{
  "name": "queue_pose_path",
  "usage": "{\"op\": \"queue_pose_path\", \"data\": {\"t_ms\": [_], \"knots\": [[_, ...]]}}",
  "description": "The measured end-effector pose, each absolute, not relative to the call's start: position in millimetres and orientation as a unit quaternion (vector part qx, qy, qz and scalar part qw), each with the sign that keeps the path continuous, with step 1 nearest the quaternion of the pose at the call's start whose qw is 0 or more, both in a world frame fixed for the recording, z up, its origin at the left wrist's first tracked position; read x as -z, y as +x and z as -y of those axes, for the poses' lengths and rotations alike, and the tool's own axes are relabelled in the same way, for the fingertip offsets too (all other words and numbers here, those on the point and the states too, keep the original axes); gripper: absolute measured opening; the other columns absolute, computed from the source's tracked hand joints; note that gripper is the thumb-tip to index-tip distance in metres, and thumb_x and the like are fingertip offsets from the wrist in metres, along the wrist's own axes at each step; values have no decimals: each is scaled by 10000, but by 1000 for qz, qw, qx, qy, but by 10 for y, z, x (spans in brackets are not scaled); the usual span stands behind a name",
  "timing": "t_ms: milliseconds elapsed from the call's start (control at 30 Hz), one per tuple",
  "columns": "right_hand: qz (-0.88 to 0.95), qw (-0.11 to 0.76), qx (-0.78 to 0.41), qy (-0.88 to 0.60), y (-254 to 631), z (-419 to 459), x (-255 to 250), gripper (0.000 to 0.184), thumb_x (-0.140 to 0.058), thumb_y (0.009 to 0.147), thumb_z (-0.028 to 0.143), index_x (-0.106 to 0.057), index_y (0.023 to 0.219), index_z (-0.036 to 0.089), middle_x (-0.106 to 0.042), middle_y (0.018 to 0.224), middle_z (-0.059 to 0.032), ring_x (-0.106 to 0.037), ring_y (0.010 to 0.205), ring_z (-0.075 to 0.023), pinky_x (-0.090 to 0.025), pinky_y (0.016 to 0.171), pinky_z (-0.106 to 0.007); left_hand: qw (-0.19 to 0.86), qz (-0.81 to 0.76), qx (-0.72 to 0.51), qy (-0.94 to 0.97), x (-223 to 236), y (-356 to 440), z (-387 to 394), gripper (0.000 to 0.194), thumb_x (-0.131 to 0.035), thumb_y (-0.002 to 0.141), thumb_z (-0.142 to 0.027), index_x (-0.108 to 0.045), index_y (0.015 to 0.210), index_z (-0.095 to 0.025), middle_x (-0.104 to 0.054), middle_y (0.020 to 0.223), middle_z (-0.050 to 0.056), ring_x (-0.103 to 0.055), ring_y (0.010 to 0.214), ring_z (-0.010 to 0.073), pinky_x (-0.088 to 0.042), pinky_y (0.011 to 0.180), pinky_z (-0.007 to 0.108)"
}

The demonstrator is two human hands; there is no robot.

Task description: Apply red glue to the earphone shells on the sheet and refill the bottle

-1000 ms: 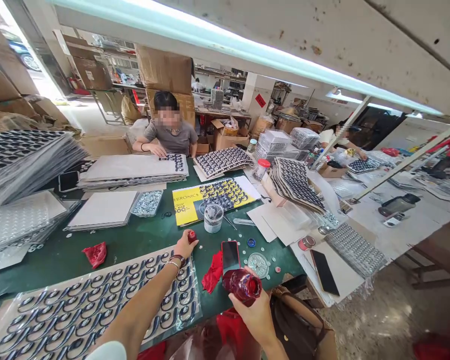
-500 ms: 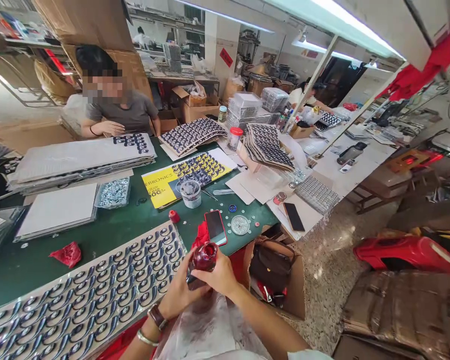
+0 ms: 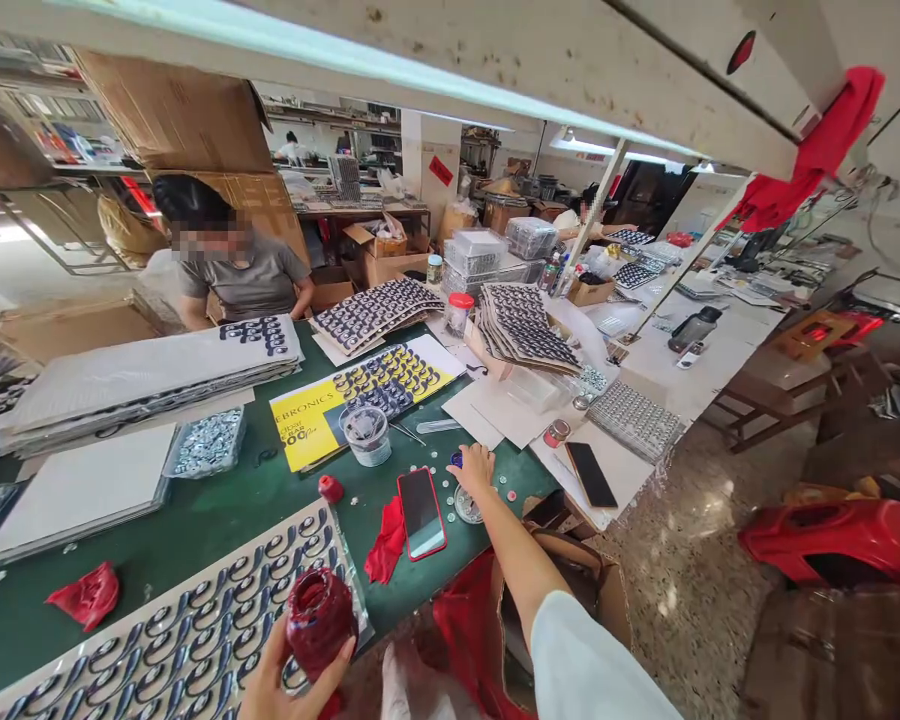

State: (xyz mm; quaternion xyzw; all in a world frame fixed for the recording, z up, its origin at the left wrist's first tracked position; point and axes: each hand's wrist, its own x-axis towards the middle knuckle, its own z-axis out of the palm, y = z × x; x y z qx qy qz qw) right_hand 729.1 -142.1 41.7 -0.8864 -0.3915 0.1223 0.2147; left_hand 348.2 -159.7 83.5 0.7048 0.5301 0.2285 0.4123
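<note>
My left hand is wrapped around a dark red glass jar, its open mouth facing up, above a sheet of dark blue swirl-shaped pieces with round stones. Across the green table, my right hand has its fingers closed at the edge of a small blue round lid. Just below that hand lies a clear round dish, with small clear discs scattered about. A red-cased phone and a crumpled red cloth rest between my two hands.
A clear tub stands by tweezers and a yellow printed sheet. A tray of small stones, white boards and another red cloth piece lie leftward. A co-worker sits opposite. A black phone lies right.
My right hand has left the jar and reached forward to the blue lid. My left hand, still holding the jar, has moved left and down. The co-worker's raised hand has dropped.
</note>
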Motion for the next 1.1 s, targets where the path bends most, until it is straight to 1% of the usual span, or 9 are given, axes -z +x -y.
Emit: {"op": "queue_pose_path", "data": {"t_ms": [67, 200, 333, 433, 600, 867, 933, 1000, 1100], "knots": [[404, 212, -119, -882, 7261, 1442, -465, 291, -650, 917, 341, -627, 1137, 152, -624, 1193, -91, -568, 1159, -271, -426, 1019, -524, 401, -533, -233, 708, -853, 3460, 1616, 600, -739, 639, -619, -578, 1089, -257, -749, 990, 53, -701, 947, 347, -557, 872, 501], [481, 239, -135, -832, 7001, 1556, -745, 356, -545, 978, 305, -535, 1292, 139, -646, 1180, -112, -637, 1040, -221, -482, 942, -407, 369, -522, -246, 729, -926, 3381, 1663, 640, -734, 632, -636, -591, 1118, -244, -741, 1036, 52, -702, 963, 333, -573, 867, 459], [614, 264, -193, -719, 6456, 1800, -1162, 580, -706, 857, 363, -469, 1369, 228, -717, 1064, -24, -692, 864, -169, -510, 825, -277, 336, -474, -271, 768, -997, 3268, 1726, 667, -741, 663, -579, -568, 1200, -223, -695, 1166, 71, -678, 1035, 315, -557, 928, 442], [694, 257, -224, -635, 6051, 2034, -1492, 561, -791, 752, 411, -575, 1254, 286, -737, 1014, 14, -705, 899, -199, -511, 824, -283, 321, -425, -276, 800, -1040, 3179, 1774, 621, -730, 718, -514, -550, 1232, -215, -676, 1189, 77, -669, 1052, 293, -547, 950, 434], [751, 321, -286, -501, 5707, 2309, -1913, 484, -736, 824, 343, -607, 1287, 284, -661, 1286, -33, -640, 1142, -215, -475, 961, -299, 327, -372, -274, 824, -1150, 3051, 1857, 593, -705, 783, -440, -496, 1294, -223, -639, 1241, 79, -645, 1098, 267, -532, 972, 420], [571, 503, -514, -396, 5430, 2448, -1939, 594, -874, 666, 388, -645, 1172, 178, -701, 1085, -72, -677, 961, -189, -545, 851, -303, 369, -314, -288, 826, -1392, 2883, 1970, 607, -719, 792, -382, -472, 1327, -238, -604, 1292, 78, -616, 1142, 255, -506, 1004, 407], [547, 522, -524, -392, 5394, 2477, -1931, 570, -857, 697, 394, -653, 1186, 183, -692, 1062, -55, -667, 917, -166, -539, 858, -299, 369, -302, -294, 829, -1461, 2860, 2000, 582, -714, 798, -348, -482, 1320, -241, -604, 1283, 74, -609, 1142, 247, -501, 1003, 396], [553, 528, -505, -401, 5382, 2528, -1991, 538, -773, 803, 412, -618, 1277, 209, -650, 1136, -49, -640, 942, -146, -523, 875, -285, 368, -296, -298, 829, -1515, 2831, 2028, 572, -706, 797, -307, -484, 1321, -249, -602, 1276, 69, -602, 1143, 240, -497, 999, 389], [622, 490, -423, -440, 5373, 2633, -2203, 517, -639, 919, 415, -528, 1394, 243, -578, 1248, -54, -588, 1026, -148, -501, 897, -278, 362, -301, -295, 831, -1540, 2766, 2057, 601, -703, 776, -249, -482, 1336, -258, -596, 1271, 66, -592, 1140, 237, -493, 991, 389]]}}
